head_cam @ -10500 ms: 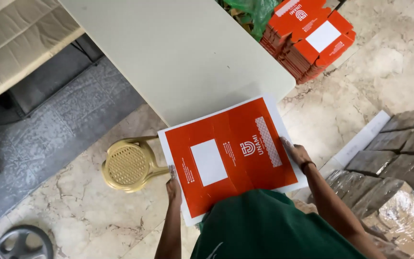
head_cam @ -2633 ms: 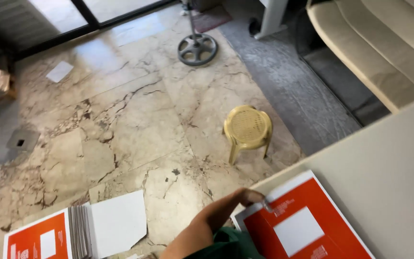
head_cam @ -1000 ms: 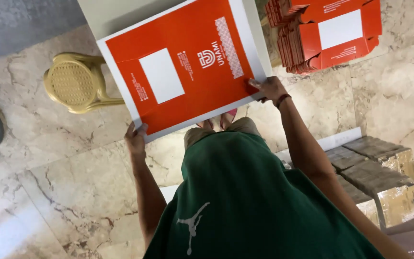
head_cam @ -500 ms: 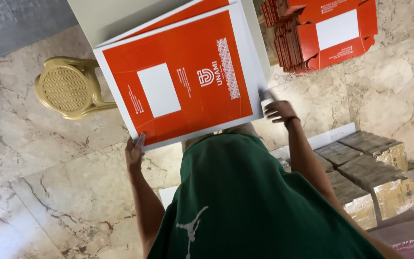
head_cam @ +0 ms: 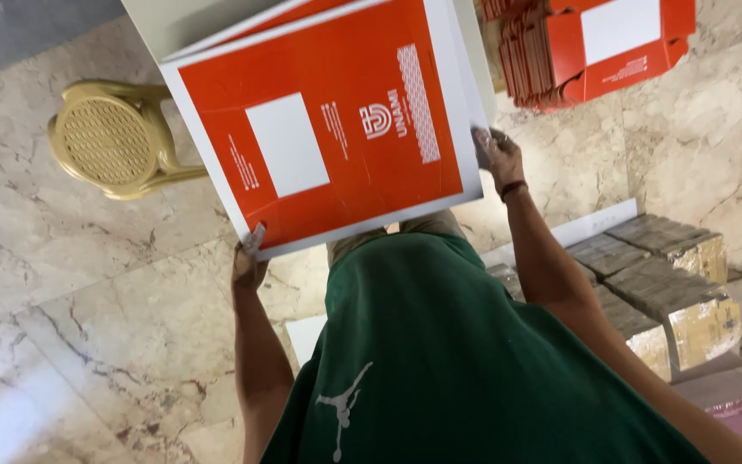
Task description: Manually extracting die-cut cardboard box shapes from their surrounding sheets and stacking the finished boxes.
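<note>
Fingers (head_cam: 253,242) gripping orange flat carton (head_cam: 337,129), pale table (head_cam: 191,21), marble floor (head_cam: 62,258)

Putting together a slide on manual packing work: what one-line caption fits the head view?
Both hands, left hand and right hand, grip a flat orange-and-white carton sheet at the table edge, beside a yellow stool.

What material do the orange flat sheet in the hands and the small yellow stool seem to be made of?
The orange flat sheet looks like printed cardboard with a smooth finish: thin white edges, fold lines, stiff while held by the left hand and the right hand. The yellow stool looks like moulded plastic with a slight shine: one uniform colour and a fine grid-patterned seat.
</note>
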